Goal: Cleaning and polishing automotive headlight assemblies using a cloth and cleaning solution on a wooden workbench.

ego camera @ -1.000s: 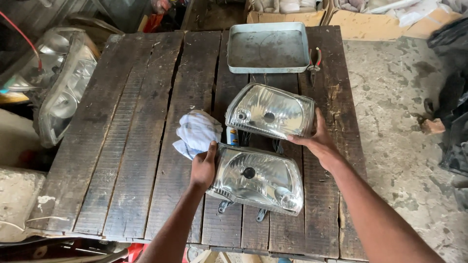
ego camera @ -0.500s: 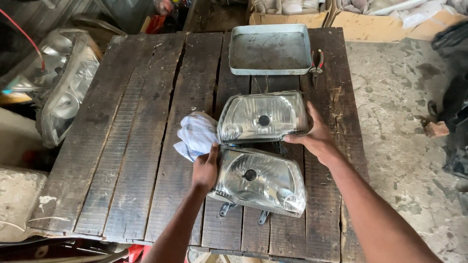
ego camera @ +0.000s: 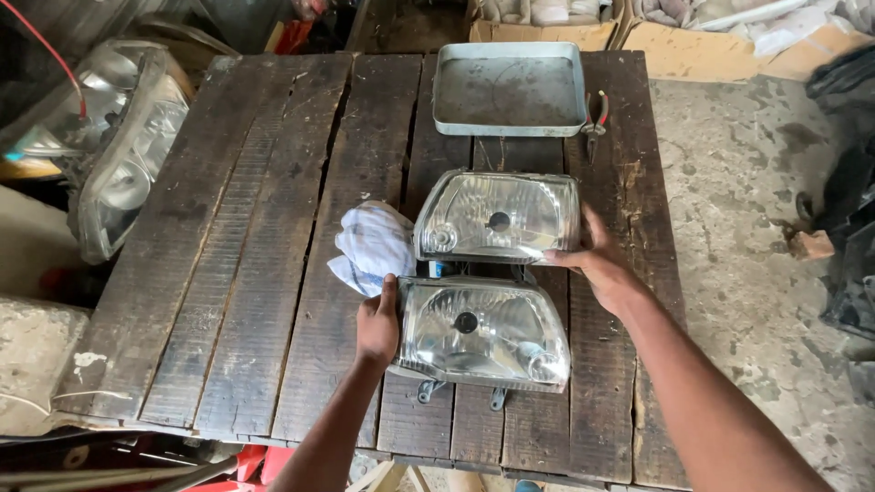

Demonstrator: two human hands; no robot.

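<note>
While both hands rest on the bench (ego camera: 228, 273):
Left grip (ego camera: 378, 323): closed on near headlight's (ego camera: 483, 333) left edge, cloth (ego camera: 372, 246) just beyond.
Right grip (ego camera: 602, 260): clasping far headlight's (ego camera: 499, 217) right end.

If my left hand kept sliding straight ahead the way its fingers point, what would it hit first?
Most likely the crumpled white cloth, which lies just beyond the left hand resting at the near headlight. Past the cloth there is only bare table, though depth is hard to judge.
</note>
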